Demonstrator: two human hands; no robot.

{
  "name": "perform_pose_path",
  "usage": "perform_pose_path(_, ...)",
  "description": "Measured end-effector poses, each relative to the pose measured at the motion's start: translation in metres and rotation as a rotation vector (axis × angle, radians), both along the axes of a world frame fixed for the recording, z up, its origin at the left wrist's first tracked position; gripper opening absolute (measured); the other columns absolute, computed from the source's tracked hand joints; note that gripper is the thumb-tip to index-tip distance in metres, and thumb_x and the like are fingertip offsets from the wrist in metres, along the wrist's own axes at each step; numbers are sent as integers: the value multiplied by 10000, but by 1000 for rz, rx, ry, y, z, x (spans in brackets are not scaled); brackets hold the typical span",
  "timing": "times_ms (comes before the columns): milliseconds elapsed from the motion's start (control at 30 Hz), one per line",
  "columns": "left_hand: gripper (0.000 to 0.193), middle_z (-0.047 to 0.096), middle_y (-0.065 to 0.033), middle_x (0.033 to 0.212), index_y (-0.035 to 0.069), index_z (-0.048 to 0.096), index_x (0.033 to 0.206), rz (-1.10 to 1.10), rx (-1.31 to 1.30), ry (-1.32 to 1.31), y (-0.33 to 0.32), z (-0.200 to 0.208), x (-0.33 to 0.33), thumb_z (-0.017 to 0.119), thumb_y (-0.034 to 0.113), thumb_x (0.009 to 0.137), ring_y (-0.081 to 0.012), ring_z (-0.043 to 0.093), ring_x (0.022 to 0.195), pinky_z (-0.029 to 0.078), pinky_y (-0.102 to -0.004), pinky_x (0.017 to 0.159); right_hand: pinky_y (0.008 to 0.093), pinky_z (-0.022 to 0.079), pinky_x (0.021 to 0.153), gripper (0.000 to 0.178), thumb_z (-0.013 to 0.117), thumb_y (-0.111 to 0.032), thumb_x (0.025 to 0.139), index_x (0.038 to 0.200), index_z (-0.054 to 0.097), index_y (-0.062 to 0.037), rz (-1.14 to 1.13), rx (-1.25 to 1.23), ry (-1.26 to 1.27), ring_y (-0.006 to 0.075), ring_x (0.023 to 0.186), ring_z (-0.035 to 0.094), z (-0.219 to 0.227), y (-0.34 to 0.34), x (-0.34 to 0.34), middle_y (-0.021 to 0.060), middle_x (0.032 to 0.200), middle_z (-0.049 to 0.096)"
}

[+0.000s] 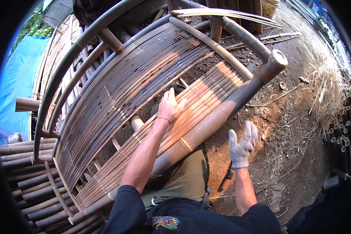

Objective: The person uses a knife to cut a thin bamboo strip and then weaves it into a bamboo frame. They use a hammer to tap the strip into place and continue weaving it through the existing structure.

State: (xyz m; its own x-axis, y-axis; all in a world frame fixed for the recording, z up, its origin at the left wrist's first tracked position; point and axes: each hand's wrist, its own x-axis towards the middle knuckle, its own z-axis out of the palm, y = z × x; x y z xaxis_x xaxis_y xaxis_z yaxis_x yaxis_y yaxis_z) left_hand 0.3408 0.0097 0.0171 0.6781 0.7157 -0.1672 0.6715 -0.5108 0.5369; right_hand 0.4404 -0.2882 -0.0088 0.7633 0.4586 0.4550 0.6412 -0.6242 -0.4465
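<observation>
A large bamboo bench [199,136] spreads across the view, its thick front pole close to my lap. Narrow bamboo slats [206,91] run lengthwise behind that pole. My left hand [170,106], bare with a thin band at the wrist, rests on the back edge of these slats. Its fingers are partly spread, reaching toward the gap beside the darker slatted panel [124,78]. My right hand [242,145] wears a pale knit work glove. It hovers over the ground to the right of the bench, fingers stretched and thumb apart, holding nothing.
A dark-handled tool [227,178] hangs or lies below my right hand; I cannot tell which. Cut bamboo poles [39,191] are stacked at left, near a blue tarp [21,82]. Bamboo shavings [324,87] and bundled poles [341,136] lie at right. Thin split strips [226,13] cross the bench's far end.
</observation>
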Motion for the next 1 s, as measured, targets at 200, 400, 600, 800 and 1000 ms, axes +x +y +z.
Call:
perform_pose_path(200, 371, 644, -158, 1120, 9, 630, 1170, 127, 433, -316, 0, 16, 7, 747, 185, 865, -327, 614, 1058, 493, -397, 964, 496, 379, 1088, 648, 742, -426, 851, 1293, 548, 7, 307, -75, -17, 409, 1265, 490, 24, 105, 89, 240, 1316, 550)
perform_pose_path(400, 269, 542, -74, 969, 122, 593, 1015, 81, 722, 103, 50, -2, -96, 763, 207, 824, -264, 556, 921, 481, -406, 777, 460, 429, 1073, 438, 696, -343, 873, 1215, 630, -78, 589, -59, -101, 387, 1260, 522, 21, 224, 123, 178, 1281, 613)
perform_pose_path(600, 252, 557, -96, 887, 97, 609, 910, 57, 731, 7, 55, -16, -99, 700, 327, 860, -265, 562, 854, 474, -413, 740, 477, 395, 1067, 278, 647, -266, 910, 1103, 672, -67, 702, 19, -229, 369, 1181, 554, -2, 262, 147, 145, 1196, 649)
perform_pose_path(800, 438, 609, -106, 880, 118, 735, 791, 228, 318, -28, 33, -8, -88, 570, 494, 944, -301, 560, 916, 454, -459, 796, 445, 419, 1042, 225, 618, -216, 963, 1119, 662, -59, 747, -15, -229, 343, 1166, 573, -8, 263, 157, 148, 1171, 659)
perform_pose_path(1000, 445, 630, -112, 798, 123, 730, 764, 370, 245, -99, 20, -23, -101, 556, 488, 950, -301, 622, 845, 505, -462, 727, 449, 444, 970, 240, 541, -257, 1010, 1047, 682, -66, 730, -171, -217, 334, 1051, 608, -18, 282, 156, 140, 1076, 676)
